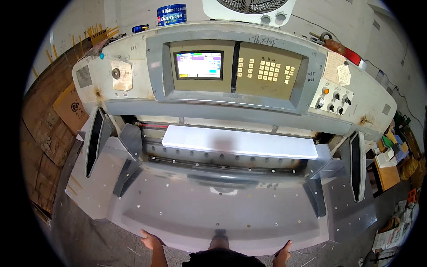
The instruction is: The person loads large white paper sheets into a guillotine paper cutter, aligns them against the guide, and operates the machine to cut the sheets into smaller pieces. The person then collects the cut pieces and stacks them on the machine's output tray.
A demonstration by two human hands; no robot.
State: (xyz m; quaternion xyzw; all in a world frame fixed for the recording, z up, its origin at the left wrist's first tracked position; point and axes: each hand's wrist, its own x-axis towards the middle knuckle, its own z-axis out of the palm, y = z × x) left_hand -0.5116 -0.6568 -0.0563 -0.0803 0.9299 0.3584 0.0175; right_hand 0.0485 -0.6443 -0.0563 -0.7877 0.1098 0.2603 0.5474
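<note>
My left hand (151, 240) is at the front edge of the grey metal table (191, 209) of a paper cutting machine. Its thumb points up, and its fingers curl beneath the edge, mostly hidden. Farther right along the same edge, my right hand (283, 255) holds on in a similar way, thumb raised and fingers largely out of sight. Well beyond both hands, a long white stack of paper (240, 141) lies across the opening under the machine's head. Neither hand touches it.
Above the opening sit a lit screen (199, 66) and a keypad (267, 71). Upright dark-faced side guards (94, 142) flank the table. A blue can (171, 15) and a white fan (249, 10) stand on top. Brown cardboard (42, 138) is at left; assorted paper piles lie at right.
</note>
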